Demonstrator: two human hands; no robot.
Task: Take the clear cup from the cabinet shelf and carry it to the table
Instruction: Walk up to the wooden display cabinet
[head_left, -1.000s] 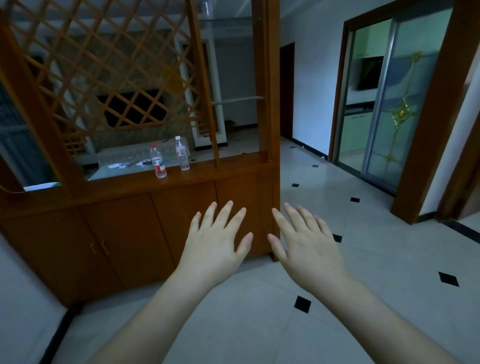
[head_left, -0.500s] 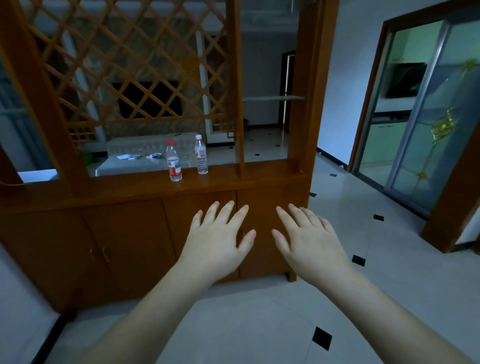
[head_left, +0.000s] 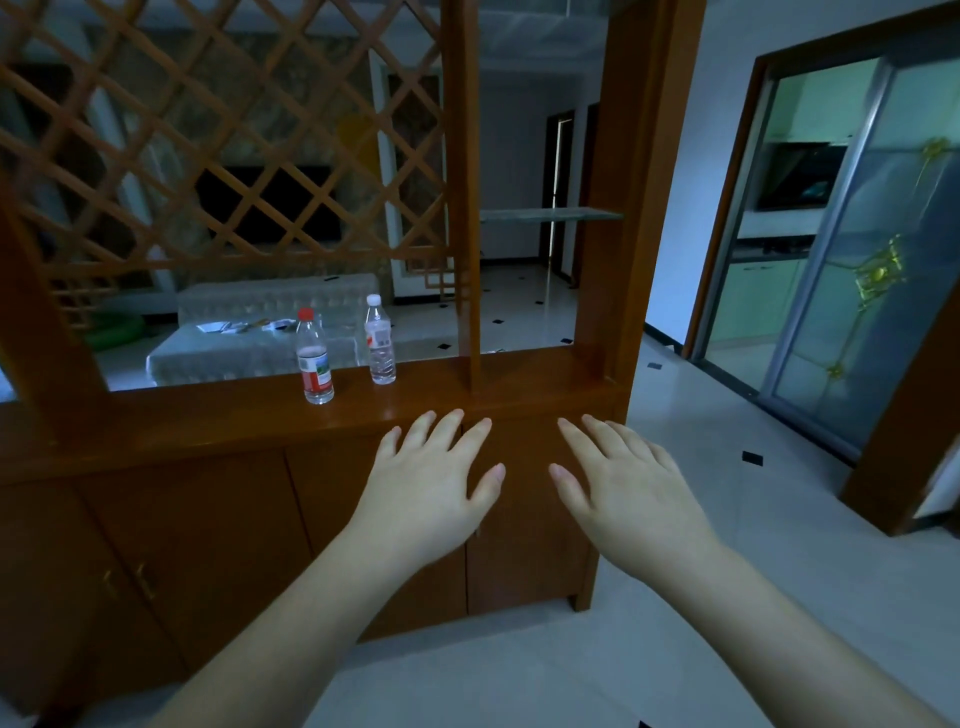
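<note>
While no cup shows, left hand (head_left: 426, 488) and right hand (head_left: 631, 493) spread, empty.

Two plastic bottles are standing upright near each other on the wooden ledge (head_left: 208, 415): a red-capped bottle (head_left: 314, 358) in front, a white-capped bottle (head_left: 380, 340) behind and right. A lattice screen (head_left: 218, 130) is rising above them. A glass sliding door (head_left: 852, 260) is showing at right.

Two bottles (head_left: 347, 349) stand side by side on the cabinet (head_left: 218, 415) ledge, left of the glass shelf (head_left: 550, 214).
</note>
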